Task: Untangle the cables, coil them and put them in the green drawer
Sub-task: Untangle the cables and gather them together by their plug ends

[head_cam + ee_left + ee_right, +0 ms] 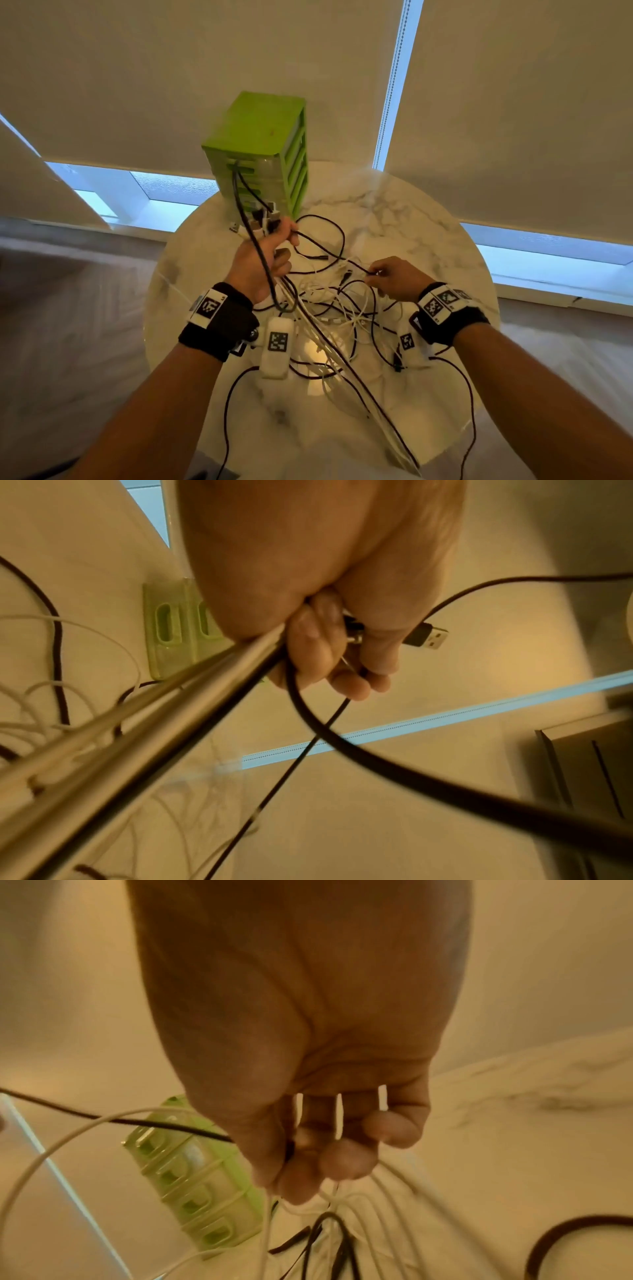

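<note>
A tangle of black and white cables (337, 308) is spread over the round marble table (411, 212). My left hand (270, 246) is raised in front of the green drawer unit (260, 147) and grips a bundle of cable ends (263, 219), with plugs sticking up out of the fist. In the left wrist view a black USB plug (428, 639) pokes out past the curled fingers (308, 653). My right hand (394, 277) pinches a thin black cable (356, 265) just above the tangle; the right wrist view shows its fingertips (342, 1158) curled over white and black strands.
The drawer unit (195, 1175) stands at the table's far edge with its drawers closed. Roller blinds and a lit window strip fill the background. Cable strands hang over the table's near edge (404, 455).
</note>
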A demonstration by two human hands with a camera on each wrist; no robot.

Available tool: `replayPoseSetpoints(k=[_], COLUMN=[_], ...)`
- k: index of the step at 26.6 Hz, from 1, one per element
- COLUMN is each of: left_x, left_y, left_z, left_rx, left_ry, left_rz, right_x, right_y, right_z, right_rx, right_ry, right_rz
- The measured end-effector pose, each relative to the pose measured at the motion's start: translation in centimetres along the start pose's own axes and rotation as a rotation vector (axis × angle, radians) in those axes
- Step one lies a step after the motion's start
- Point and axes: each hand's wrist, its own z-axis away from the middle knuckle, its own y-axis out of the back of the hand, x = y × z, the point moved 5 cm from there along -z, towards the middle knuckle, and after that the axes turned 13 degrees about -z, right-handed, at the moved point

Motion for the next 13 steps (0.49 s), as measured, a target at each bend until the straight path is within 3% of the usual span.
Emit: replayPoseSetpoints(k=[4, 7, 10, 13], left_x=[3.0, 4.0, 4.7, 5.7], left_y=[0.4, -0.9, -2.9, -4.7], left_z=[-1.0, -1.5, -1.8, -1.7], left_rx=[0.035, -0.025, -0.117, -0.213], left_ry=[-0.044, -0.066, -0.097, -0.119], left_rz=[0.094, -0.044, -0.106, -0.203], right_x=[1.3, -3.3, -9.7, -12.3], right_y=[2.0, 3.3, 3.1, 4.2], right_z=[-0.4, 0.7, 2.6, 3.7], right_rx=[0.024, 0.143, -0.002, -0.051], right_ry=[-0.118, 0.067, 0.23, 0.269], right_rz=[-0.006, -0.102, -0.438, -0.502])
